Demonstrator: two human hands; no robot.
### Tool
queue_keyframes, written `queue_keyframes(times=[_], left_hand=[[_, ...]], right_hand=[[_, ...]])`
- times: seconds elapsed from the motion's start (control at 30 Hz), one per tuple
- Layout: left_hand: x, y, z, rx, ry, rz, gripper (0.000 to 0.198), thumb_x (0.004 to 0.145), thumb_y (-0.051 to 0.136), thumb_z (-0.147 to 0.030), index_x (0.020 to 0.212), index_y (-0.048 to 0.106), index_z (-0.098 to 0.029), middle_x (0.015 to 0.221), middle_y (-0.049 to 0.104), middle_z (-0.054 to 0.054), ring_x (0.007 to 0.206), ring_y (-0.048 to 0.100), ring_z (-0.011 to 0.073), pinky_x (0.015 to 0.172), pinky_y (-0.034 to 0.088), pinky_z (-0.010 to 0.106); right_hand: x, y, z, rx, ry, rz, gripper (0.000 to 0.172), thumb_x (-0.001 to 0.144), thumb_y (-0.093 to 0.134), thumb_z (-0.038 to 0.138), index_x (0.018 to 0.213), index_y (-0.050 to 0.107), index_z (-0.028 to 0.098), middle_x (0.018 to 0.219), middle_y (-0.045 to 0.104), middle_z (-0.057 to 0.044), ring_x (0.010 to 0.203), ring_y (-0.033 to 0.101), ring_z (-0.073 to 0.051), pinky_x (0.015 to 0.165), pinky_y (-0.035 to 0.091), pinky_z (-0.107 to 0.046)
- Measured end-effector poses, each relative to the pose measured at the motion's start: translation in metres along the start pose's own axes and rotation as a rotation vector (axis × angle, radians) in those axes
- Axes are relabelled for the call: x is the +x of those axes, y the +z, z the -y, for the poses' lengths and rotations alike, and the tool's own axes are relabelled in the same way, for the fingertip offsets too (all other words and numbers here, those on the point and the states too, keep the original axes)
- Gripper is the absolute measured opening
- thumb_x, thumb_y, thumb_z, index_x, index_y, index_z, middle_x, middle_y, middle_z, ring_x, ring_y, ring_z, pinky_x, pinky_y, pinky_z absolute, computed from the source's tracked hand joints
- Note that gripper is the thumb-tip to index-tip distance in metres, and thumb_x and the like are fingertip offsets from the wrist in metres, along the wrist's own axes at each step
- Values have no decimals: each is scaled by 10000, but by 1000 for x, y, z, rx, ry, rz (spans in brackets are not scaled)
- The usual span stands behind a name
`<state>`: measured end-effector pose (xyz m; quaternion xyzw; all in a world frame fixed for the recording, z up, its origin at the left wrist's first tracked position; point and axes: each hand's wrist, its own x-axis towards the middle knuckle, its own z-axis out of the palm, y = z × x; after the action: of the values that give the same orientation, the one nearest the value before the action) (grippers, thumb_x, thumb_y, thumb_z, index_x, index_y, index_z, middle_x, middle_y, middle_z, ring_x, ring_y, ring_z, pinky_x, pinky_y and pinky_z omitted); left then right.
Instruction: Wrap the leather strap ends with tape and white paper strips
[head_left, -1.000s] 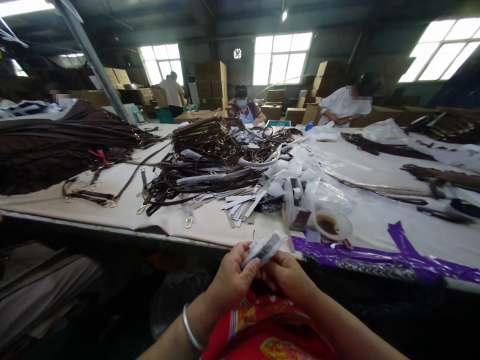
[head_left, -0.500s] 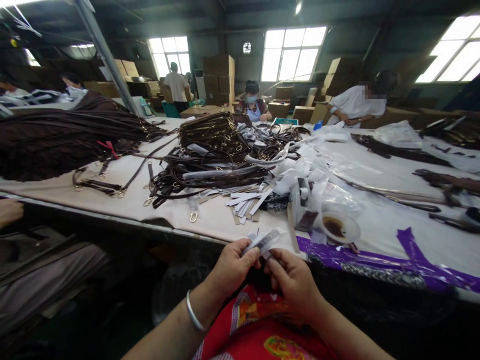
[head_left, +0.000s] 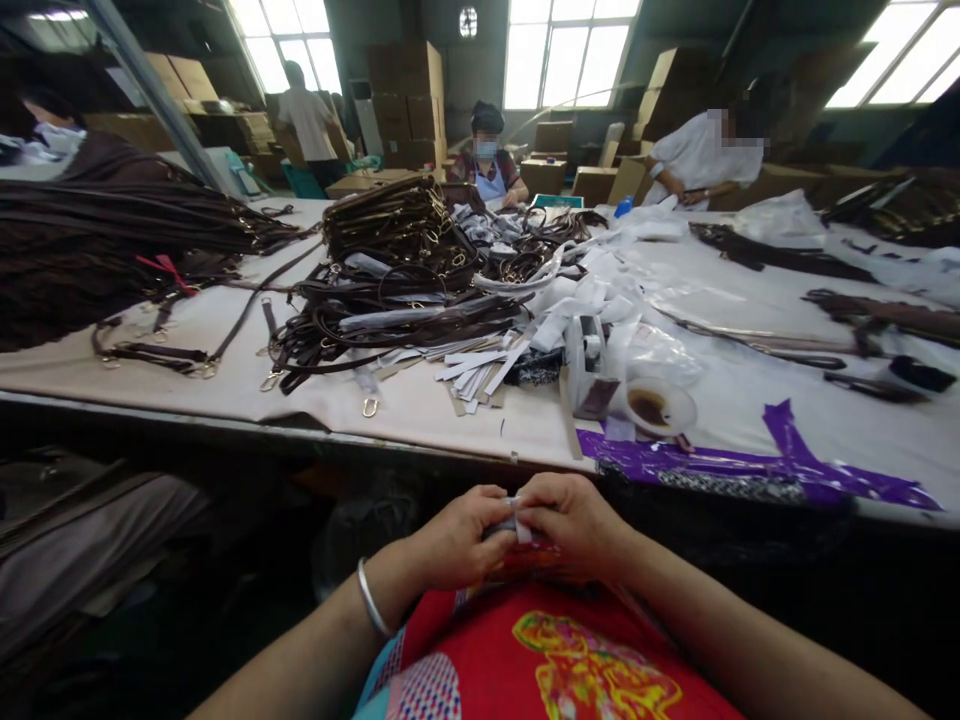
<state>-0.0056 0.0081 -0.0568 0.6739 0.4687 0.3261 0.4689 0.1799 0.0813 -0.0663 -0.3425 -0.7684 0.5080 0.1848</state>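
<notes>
A small white packet (head_left: 523, 528), mostly hidden by fingers, is held between two bare hands above a red garment (head_left: 480, 640), just in front of the surface (head_left: 187, 400). The left hand (head_left: 461, 540) is nearly closed, thumb and fingers pinching one end; the right hand (head_left: 570, 525), curled tighter, grips the other. The fingertips of the two almost meet.

The packet looks light and soft, its wrapping perhaps slippery and easily creased; a gentle pinch at each end, thumbs on the near side, should suit it. What lies inside cannot be told.

Beyond the near edge stand a tape dispenser (head_left: 589, 375) and, beside it, a dish (head_left: 688, 405) of brown liquid, with purple tape (head_left: 690, 465) in front. Paper strips (head_left: 476, 372) fan out left of the dispenser, below heaped dark straps (head_left: 405, 320). Across the surface sits a masked co-worker (head_left: 487, 170).
</notes>
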Motion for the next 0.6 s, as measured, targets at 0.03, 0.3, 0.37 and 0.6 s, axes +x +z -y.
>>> queue_keyframes(times=[0.03, 0.3, 0.37, 0.6], left_hand=[[-4, 2, 3, -7, -33, 29, 241, 869, 567, -285, 984, 765, -210, 991, 713, 76, 931, 610, 243, 870, 455, 312], [-12, 26, 13, 68, -231, -65, 283, 882, 552, -324, 736, 728, -158, 721, 671, 35, 696, 573, 183, 666, 421, 275], [-12, 29, 11, 101, -200, -42, 231, 863, 580, -303, 748, 738, -179, 787, 691, 51, 766, 595, 205, 725, 437, 290], [-19, 44, 19, 141, -253, 17, 152, 790, 613, -249, 770, 752, -191, 887, 703, 76, 885, 616, 236, 804, 453, 307]], right_hand=[[-3, 5, -5, 27, 67, -13, 120, 772, 634, 179, 747, 749, 201, 745, 697, -21, 720, 631, -178, 693, 488, -291], [-12, 13, -13, 160, 173, 27, 207, 771, 634, 216, 950, 734, 193, 777, 732, -2, 697, 643, -164, 654, 497, -263], [-7, 3, -9, 10, 147, 171, 170, 758, 616, 196, 843, 763, 195, 788, 745, -10, 721, 653, -175, 664, 488, -265], [-11, -6, -3, -347, 29, 393, 121, 717, 637, 207, 728, 758, 209, 616, 683, 19, 536, 560, -116, 490, 350, -209]])
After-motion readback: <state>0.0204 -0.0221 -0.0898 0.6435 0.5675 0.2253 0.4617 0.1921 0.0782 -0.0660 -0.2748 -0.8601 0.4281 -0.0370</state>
